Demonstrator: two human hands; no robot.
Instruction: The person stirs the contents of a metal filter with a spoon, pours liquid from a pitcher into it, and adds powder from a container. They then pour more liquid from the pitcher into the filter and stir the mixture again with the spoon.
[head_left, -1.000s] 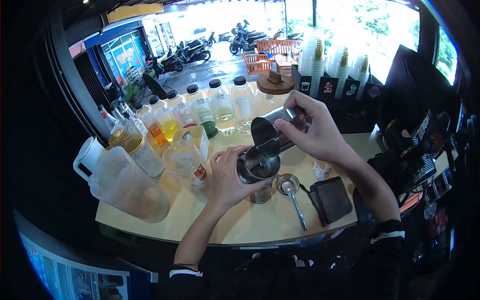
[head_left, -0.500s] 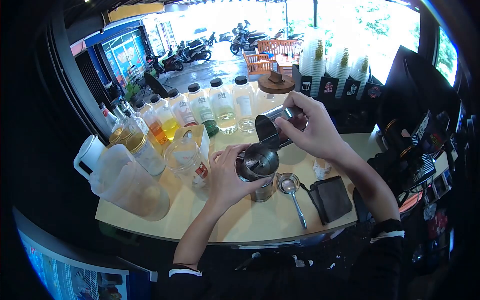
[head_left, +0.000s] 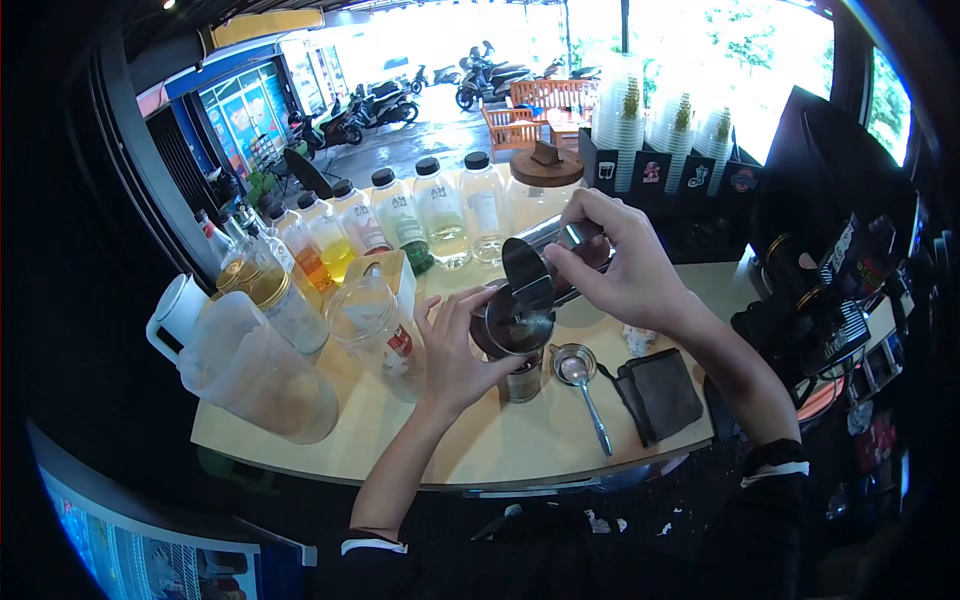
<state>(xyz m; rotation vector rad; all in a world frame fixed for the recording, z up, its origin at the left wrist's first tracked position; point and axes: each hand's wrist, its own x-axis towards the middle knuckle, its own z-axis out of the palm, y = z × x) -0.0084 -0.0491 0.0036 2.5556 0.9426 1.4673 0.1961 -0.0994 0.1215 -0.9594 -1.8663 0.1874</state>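
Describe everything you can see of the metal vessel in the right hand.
The metal vessel looks smooth and shiny, silvery on its side and dark at its open mouth. It is tipped well over, mouth toward the left hand. The right hand grips it, hiding part of its body. Its lip appears over the metal cup held there; whether they touch, or anything flows out, is unclear.

Open-front drinks shop: stacked clear cups [head_left: 618,118], row of capped bottles [head_left: 397,218] on counter [head_left: 470,445], motorbikes [head_left: 385,105] outside.
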